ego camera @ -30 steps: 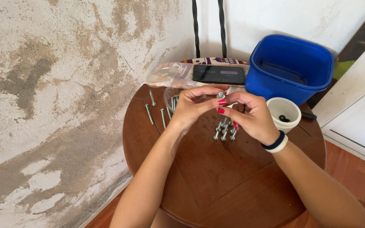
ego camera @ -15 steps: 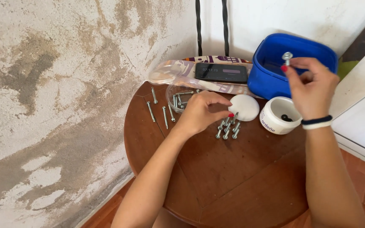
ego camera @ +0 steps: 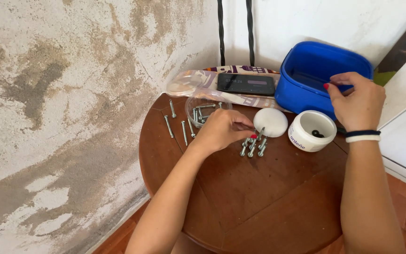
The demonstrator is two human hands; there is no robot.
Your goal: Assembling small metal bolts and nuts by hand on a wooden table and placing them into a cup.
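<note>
My left hand (ego camera: 222, 129) rests on the round wooden table (ego camera: 269, 197) and pinches the top of a silver bolt (ego camera: 260, 133). That bolt stands in a small cluster of bolts (ego camera: 252, 149) beside a white lid (ego camera: 270, 122). My right hand (ego camera: 357, 99), with dark and white bands on its wrist, hovers at the front rim of the blue plastic tub (ego camera: 306, 70). Its fingertips are pinched together and nothing shows between them. A white jar (ego camera: 310, 131) holding small dark pieces stands just below that hand.
A clear container of bolts (ego camera: 204, 109) and three loose bolts (ego camera: 177, 124) lie on the table's left. A phone (ego camera: 246, 83) lies on a patterned cloth at the back beside a clear lid (ego camera: 184, 84). A stained wall (ego camera: 62, 117) runs along the left.
My right hand has come down from above the tub to its front rim, and the small silver piece it held is no longer visible. My left hand stays at the bolt cluster.
</note>
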